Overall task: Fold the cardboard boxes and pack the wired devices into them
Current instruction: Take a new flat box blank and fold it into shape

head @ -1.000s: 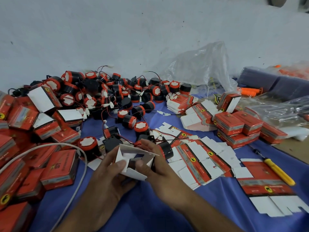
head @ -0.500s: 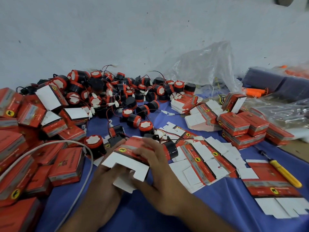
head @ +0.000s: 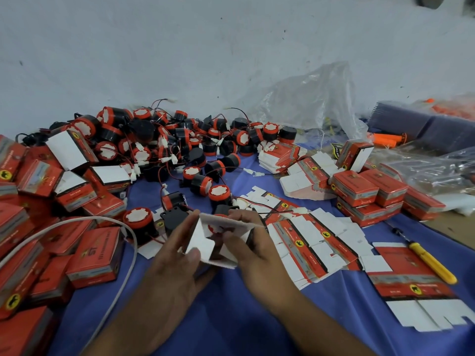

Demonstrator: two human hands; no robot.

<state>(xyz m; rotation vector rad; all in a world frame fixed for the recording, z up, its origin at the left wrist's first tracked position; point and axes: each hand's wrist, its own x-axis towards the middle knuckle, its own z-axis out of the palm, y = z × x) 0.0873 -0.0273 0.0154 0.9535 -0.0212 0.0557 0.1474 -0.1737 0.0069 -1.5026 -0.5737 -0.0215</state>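
White cardboard inside faces me: the half-folded cardboard box (head: 203,240) is mid-frame over the blue cloth (head: 231,304) on the desk, caught between both my hands. Left hand (head: 169,260) pinches the near-left flap, thumb on the white face and fingers (head: 187,224) up along the left wall; right hand (head: 257,242) has its fingers (head: 239,217) curled over the top-right edge, clamped on the box. Wired devices (head: 167,147) are piled behind it, flat box blanks (head: 308,240) lie just right of the right hand, and folded boxes (head: 95,253) sit to the left.
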